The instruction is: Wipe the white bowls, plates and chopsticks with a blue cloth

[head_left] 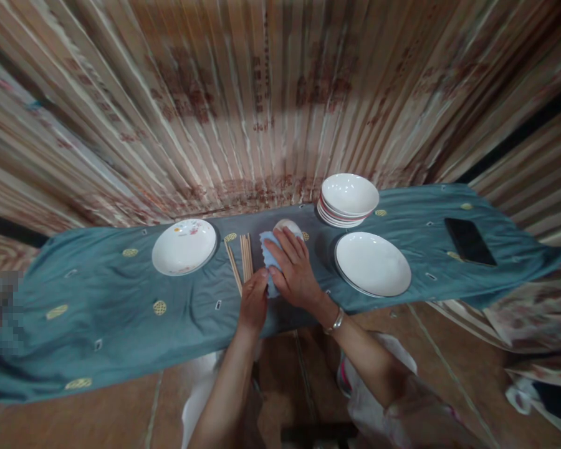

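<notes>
Several stacked white bowls [348,196] stand right of centre in the head view, the top one's inside showing; below them lie white plates [373,264], and a flower-patterned plate [184,247] sits left of centre. Mid-frame, the right hand [298,279] stretches its fingers over a blue cloth [269,255] and a pale rounded object [287,223]. The left hand [254,302] curls beside them, at the chopsticks' [247,257] lower ends; I cannot tell what either grips. A dark phone [470,241] lies far right on the covered tabletop [126,293].

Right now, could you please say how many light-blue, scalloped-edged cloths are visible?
1: the light-blue, scalloped-edged cloth, partly under the bare right hand, with the bare left hand at its edge; others may be hidden.
</notes>
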Demonstrator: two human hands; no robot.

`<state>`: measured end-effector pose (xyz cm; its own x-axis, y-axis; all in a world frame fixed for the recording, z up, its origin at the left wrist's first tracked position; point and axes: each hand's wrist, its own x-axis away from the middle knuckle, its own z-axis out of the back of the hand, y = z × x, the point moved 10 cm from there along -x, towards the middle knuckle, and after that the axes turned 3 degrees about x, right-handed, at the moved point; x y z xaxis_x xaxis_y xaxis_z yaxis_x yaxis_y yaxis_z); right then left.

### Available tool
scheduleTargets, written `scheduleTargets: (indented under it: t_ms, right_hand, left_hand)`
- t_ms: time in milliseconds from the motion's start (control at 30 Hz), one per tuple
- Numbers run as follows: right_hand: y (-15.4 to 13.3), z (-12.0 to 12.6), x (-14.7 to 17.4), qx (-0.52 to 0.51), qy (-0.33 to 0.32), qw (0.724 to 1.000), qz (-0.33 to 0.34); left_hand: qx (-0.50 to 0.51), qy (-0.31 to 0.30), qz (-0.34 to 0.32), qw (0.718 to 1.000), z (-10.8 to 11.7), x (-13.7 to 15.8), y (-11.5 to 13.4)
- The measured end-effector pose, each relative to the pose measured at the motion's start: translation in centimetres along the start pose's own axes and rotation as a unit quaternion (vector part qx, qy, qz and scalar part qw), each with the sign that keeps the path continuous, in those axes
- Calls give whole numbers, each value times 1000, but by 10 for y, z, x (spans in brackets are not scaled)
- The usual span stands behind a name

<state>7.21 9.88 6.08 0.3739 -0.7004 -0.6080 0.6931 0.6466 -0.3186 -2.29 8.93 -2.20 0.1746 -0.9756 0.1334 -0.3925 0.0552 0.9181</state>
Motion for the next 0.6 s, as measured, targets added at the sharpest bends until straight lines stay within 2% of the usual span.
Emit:
scheduleTargets:
  t_ms: [267, 500, 600]
  right_hand:
    - [26, 13, -7, -53, 23, 997, -45]
    - [8, 14, -4, -34, -7, 999, -1]
    - [10, 19, -6, -36, -5, 999, 1]
  left_hand:
    - [13, -50, 13, 999, -14, 5, 0]
    - [-23, -51, -19, 998, -9, 6, 7]
    - [-37, -67, -21, 997, -11, 7, 6]
